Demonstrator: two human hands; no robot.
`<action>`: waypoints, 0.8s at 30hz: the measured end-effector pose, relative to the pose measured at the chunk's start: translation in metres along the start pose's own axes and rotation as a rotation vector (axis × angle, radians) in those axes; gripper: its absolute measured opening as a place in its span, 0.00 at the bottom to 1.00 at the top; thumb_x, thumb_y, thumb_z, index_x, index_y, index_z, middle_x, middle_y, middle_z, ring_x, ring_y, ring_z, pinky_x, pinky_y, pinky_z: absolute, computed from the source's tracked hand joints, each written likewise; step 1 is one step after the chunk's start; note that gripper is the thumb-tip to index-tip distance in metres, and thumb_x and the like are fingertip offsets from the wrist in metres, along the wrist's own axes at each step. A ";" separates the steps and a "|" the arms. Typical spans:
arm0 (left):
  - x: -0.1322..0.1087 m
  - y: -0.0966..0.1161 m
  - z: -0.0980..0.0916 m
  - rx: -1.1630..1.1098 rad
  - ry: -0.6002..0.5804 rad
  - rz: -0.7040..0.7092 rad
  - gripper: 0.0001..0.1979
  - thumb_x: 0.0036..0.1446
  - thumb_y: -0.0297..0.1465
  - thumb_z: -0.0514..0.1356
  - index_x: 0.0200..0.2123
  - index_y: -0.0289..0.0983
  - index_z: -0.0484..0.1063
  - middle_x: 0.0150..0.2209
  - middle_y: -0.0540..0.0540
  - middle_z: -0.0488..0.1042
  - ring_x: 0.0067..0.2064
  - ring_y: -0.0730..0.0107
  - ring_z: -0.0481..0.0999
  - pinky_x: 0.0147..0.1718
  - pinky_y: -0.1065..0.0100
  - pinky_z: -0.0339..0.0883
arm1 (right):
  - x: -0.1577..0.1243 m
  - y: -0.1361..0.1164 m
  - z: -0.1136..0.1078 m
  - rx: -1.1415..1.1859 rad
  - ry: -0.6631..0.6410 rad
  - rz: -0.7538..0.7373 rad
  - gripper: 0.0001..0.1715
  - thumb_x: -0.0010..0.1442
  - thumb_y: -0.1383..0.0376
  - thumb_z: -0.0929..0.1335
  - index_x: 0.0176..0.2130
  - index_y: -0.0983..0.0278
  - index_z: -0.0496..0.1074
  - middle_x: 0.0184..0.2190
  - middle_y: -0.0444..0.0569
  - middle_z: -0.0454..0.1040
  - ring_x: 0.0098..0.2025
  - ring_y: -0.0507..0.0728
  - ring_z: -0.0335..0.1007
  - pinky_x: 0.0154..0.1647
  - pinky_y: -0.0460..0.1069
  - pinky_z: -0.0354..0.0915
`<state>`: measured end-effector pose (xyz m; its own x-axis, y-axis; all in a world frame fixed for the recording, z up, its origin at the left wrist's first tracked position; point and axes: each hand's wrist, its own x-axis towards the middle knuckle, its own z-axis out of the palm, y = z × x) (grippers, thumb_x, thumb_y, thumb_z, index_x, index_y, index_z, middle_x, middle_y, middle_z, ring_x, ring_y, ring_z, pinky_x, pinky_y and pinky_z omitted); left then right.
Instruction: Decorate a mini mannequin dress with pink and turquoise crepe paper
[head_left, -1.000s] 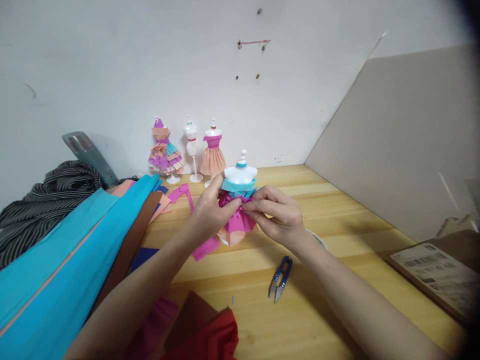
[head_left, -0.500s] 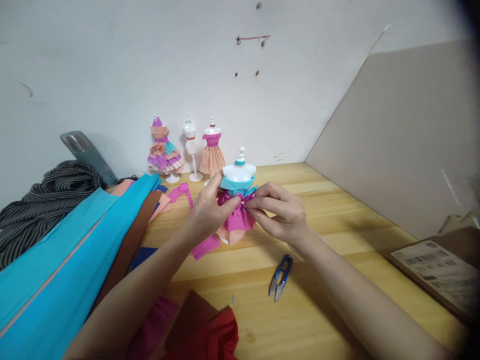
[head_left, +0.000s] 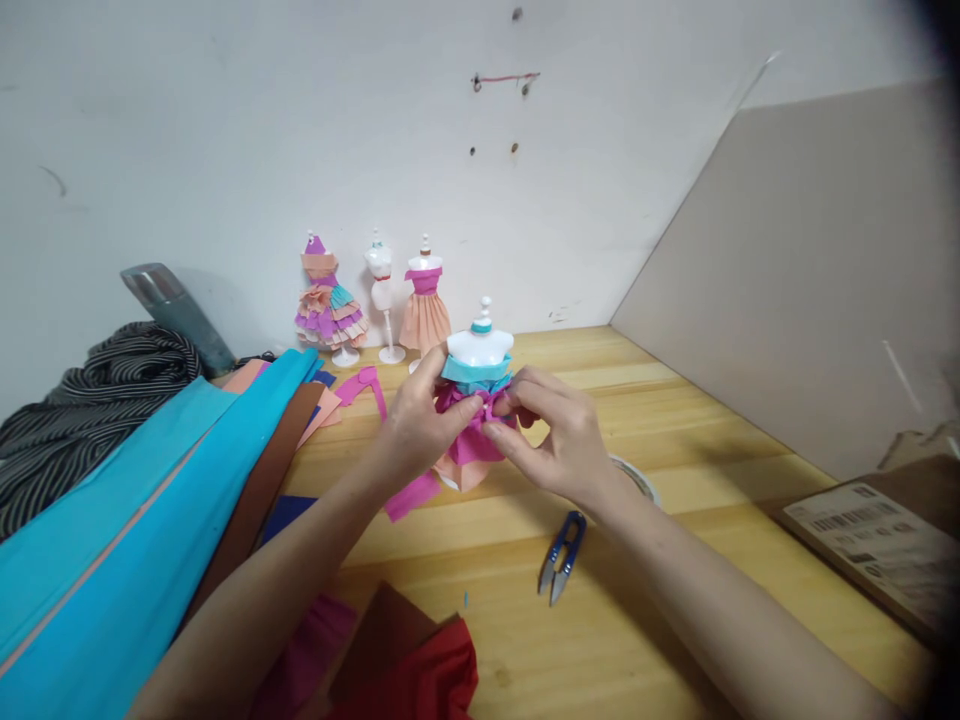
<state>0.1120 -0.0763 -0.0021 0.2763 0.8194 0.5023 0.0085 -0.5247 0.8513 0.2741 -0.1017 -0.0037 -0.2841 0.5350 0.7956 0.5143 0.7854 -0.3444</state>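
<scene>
A small white dress form [head_left: 480, 348] stands upright on the table, wearing a turquoise band at the bust and a magenta layer [head_left: 474, 442] over a peach skirt [head_left: 459, 472]. My left hand [head_left: 429, 412] is closed round its left side, the thumb pressing the magenta material at the waist. At the front of the waist, my right hand [head_left: 559, 430] pinches the gathered magenta material, thumb and fingers close together. Part of the waist is hidden by my fingers. Blue thread snips [head_left: 562, 558] lie on the table below my right hand.
Three more dress forms, among them one in a ruffled dress [head_left: 330, 305], stand by the wall. Blue sheets [head_left: 187, 500] and a striped cloth [head_left: 97, 400] lie left. Red material [head_left: 427, 670] is in front, a tape roll [head_left: 637, 480] behind my right wrist, a labelled cardboard piece [head_left: 870, 540] right.
My right hand has shifted slightly left and its fingers have curled in at the waist. More of the tape roll shows beside the wrist. My left hand stays in place.
</scene>
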 end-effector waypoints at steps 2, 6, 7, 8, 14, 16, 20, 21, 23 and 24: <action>0.000 -0.001 0.000 0.011 0.015 -0.001 0.23 0.48 0.25 0.61 0.50 0.37 0.66 0.39 0.46 0.73 0.39 0.67 0.73 0.41 0.67 0.67 | 0.000 -0.003 0.003 -0.025 0.027 0.073 0.08 0.54 0.67 0.67 0.25 0.63 0.65 0.21 0.44 0.62 0.23 0.51 0.56 0.23 0.47 0.56; 0.000 -0.001 0.000 0.012 0.004 0.004 0.24 0.48 0.25 0.61 0.51 0.37 0.65 0.39 0.46 0.73 0.40 0.67 0.73 0.42 0.66 0.67 | 0.002 -0.006 0.005 -0.004 0.060 0.141 0.08 0.51 0.72 0.65 0.23 0.63 0.64 0.21 0.43 0.64 0.21 0.50 0.57 0.22 0.46 0.56; 0.001 -0.001 -0.001 0.009 0.000 0.007 0.23 0.49 0.25 0.60 0.50 0.36 0.65 0.39 0.46 0.73 0.40 0.67 0.73 0.42 0.66 0.67 | 0.003 -0.005 0.004 0.006 0.055 0.146 0.08 0.51 0.73 0.65 0.23 0.63 0.64 0.21 0.43 0.64 0.21 0.50 0.57 0.22 0.46 0.56; 0.001 -0.002 -0.001 0.005 -0.002 0.010 0.22 0.49 0.25 0.60 0.50 0.36 0.65 0.39 0.46 0.73 0.40 0.67 0.73 0.42 0.66 0.67 | 0.003 -0.005 0.004 0.014 0.050 0.151 0.08 0.51 0.73 0.64 0.23 0.63 0.64 0.21 0.43 0.63 0.21 0.50 0.57 0.22 0.46 0.56; 0.001 -0.003 -0.002 0.008 0.012 0.023 0.22 0.49 0.25 0.61 0.49 0.36 0.66 0.40 0.45 0.73 0.40 0.66 0.73 0.42 0.66 0.68 | 0.002 -0.004 0.000 0.047 0.015 0.158 0.08 0.52 0.72 0.64 0.23 0.64 0.64 0.20 0.43 0.63 0.22 0.50 0.57 0.23 0.46 0.56; 0.001 -0.003 -0.001 0.021 0.013 0.026 0.23 0.49 0.25 0.61 0.50 0.36 0.66 0.40 0.45 0.73 0.41 0.66 0.73 0.42 0.66 0.68 | 0.002 -0.006 0.001 0.037 0.008 0.161 0.08 0.53 0.69 0.65 0.23 0.64 0.64 0.20 0.43 0.63 0.22 0.50 0.56 0.23 0.46 0.56; 0.000 -0.003 -0.001 0.032 0.014 0.021 0.23 0.49 0.25 0.61 0.50 0.37 0.66 0.41 0.45 0.73 0.41 0.66 0.73 0.43 0.66 0.67 | 0.002 -0.007 0.003 0.024 0.034 0.193 0.08 0.51 0.70 0.65 0.22 0.64 0.63 0.19 0.42 0.63 0.21 0.49 0.56 0.22 0.46 0.55; 0.000 -0.003 -0.001 0.031 0.014 0.021 0.22 0.49 0.25 0.61 0.50 0.36 0.66 0.41 0.45 0.73 0.42 0.66 0.73 0.43 0.66 0.67 | 0.002 -0.007 0.004 0.030 0.033 0.202 0.08 0.51 0.71 0.65 0.22 0.63 0.63 0.19 0.42 0.63 0.20 0.49 0.56 0.21 0.46 0.55; 0.001 -0.003 -0.002 0.026 0.009 0.023 0.22 0.49 0.25 0.61 0.50 0.37 0.66 0.42 0.45 0.72 0.42 0.66 0.73 0.43 0.66 0.67 | 0.002 -0.006 0.004 0.039 0.023 0.216 0.08 0.50 0.72 0.64 0.22 0.63 0.62 0.19 0.42 0.62 0.20 0.49 0.55 0.21 0.46 0.55; 0.001 -0.003 -0.002 0.023 0.005 0.025 0.22 0.49 0.25 0.61 0.50 0.37 0.66 0.42 0.44 0.72 0.42 0.66 0.73 0.43 0.65 0.67 | 0.002 -0.006 0.003 0.041 0.021 0.220 0.08 0.50 0.72 0.64 0.22 0.63 0.62 0.19 0.42 0.62 0.21 0.49 0.55 0.21 0.46 0.55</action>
<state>0.1105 -0.0741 -0.0036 0.2720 0.8071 0.5240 0.0237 -0.5499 0.8349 0.2678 -0.1041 -0.0019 -0.1519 0.6884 0.7093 0.5289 0.6629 -0.5300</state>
